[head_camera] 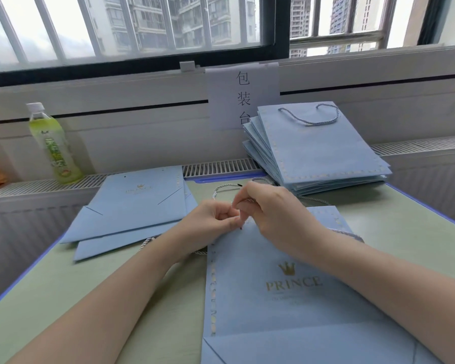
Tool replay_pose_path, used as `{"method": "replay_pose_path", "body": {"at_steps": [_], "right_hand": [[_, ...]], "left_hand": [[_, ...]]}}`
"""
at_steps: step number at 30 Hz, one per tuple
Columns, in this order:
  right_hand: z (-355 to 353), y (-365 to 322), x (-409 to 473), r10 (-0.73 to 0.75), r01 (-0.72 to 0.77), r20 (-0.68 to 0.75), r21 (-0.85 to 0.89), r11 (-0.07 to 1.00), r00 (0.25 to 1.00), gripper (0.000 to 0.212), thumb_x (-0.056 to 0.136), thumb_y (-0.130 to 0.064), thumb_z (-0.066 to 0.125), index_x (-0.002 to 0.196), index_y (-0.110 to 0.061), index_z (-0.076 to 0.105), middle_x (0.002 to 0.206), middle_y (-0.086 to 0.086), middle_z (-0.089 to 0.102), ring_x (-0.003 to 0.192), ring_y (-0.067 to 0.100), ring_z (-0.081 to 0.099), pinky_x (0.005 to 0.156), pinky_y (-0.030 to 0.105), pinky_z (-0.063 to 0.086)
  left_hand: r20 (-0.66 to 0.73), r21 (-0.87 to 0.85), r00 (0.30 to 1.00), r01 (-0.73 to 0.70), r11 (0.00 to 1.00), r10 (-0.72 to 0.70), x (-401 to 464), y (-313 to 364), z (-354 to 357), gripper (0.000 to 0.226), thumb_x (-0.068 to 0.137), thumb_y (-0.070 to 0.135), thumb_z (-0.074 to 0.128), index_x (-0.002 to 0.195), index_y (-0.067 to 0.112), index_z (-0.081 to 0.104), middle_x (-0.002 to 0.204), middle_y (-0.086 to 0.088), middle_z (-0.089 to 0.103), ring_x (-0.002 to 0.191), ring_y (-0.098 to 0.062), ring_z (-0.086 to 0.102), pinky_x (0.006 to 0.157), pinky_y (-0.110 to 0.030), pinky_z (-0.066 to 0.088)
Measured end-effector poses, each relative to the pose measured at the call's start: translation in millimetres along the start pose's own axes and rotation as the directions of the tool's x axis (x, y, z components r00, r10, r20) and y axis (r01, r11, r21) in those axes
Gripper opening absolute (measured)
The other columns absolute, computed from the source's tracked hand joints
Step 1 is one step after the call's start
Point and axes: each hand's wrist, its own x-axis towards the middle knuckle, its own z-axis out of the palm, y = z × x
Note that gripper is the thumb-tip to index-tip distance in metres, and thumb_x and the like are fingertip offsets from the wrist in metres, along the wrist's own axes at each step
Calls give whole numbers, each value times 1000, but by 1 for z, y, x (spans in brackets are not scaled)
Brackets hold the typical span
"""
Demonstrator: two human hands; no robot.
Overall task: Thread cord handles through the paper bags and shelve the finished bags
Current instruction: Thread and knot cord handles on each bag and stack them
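A flat light-blue paper bag (286, 298) with a gold crown and "PRINCE" lies in front of me on the table. Both hands meet at its far top edge. My left hand (210, 219) pinches the bag's rim with curled fingers. My right hand (268, 208) pinches a grey-blue twisted cord (222, 189) that loops away behind the fingers. A second stretch of cord (352, 236) lies across the bag's right side, and another (147, 241) shows under my left wrist.
A stack of finished bags (318, 153) with cord handles leans at the back right. Two unthreaded bags (134, 208) lie at the left. A green drink bottle (50, 143) stands on the sill ledge. A paper sign (243, 95) hangs on the wall.
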Motion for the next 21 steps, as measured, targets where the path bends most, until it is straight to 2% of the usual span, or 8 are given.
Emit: {"method": "replay_pose_path", "body": {"at_steps": [2,5,7,9,12,16,19,21], "right_hand": [[8,-3,-3,-3,5,76,-29,1000,997,9,92,-12,54,94,-17,61,85,-7,59,81,17,53,72,38,46],[9,-2,-4,23,-23,102,4,1000,995,9,93,-13,54,93,-15,62,84,-7,57,81,15,51,72,36,44],[7,-1,-3,58,-65,84,88,994,995,8,92,-12,56,88,-13,63,72,-11,55,71,9,50,69,30,43],[5,0,-2,98,-114,124,127,985,987,9,92,-11,56,86,-13,63,67,-16,53,67,2,49,66,25,40],[7,-3,-3,117,-138,199,93,986,973,16,93,-13,55,82,-23,58,67,-16,54,71,8,50,71,32,44],[6,-4,-3,144,-153,159,50,987,977,13,94,-15,53,85,-19,61,72,-14,53,78,14,50,75,35,45],[6,-3,-2,136,-135,145,-19,991,980,12,95,-15,50,90,-14,61,82,-8,52,82,15,45,74,34,41],[6,-3,-2,124,-118,145,-52,992,982,12,96,-15,49,91,-14,59,83,-7,51,81,14,42,72,33,37]], "left_hand": [[49,-53,999,2,999,1,-1,-1,-2,15,82,32,65,71,22,68,74,-2,59,72,-13,50,69,-29,38],[94,-126,996,-1,992,13,-1,0,-4,14,86,10,62,77,19,68,76,9,67,75,-1,59,73,-15,44],[118,-163,993,7,987,13,-1,-1,-3,10,80,14,57,83,14,67,76,9,67,76,-1,60,71,-12,43],[127,-190,992,13,982,11,-1,-3,-3,18,78,15,55,89,8,66,80,6,68,78,-3,60,73,-13,44],[135,-201,991,20,979,7,0,-3,-2,13,80,8,59,90,4,65,83,0,68,78,-4,62,73,-12,45],[128,-210,992,42,977,-15,2,-4,-2,21,70,11,54,87,7,67,80,2,68,76,-5,61,73,-14,46],[100,-189,994,60,980,-42,3,-6,-2,31,70,14,56,96,0,66,87,-7,65,82,-12,58,80,-21,44],[94,-186,994,64,981,-47,2,-7,-3,34,72,16,57,99,-2,65,88,-9,62,82,-13,56,78,-19,43]]}}
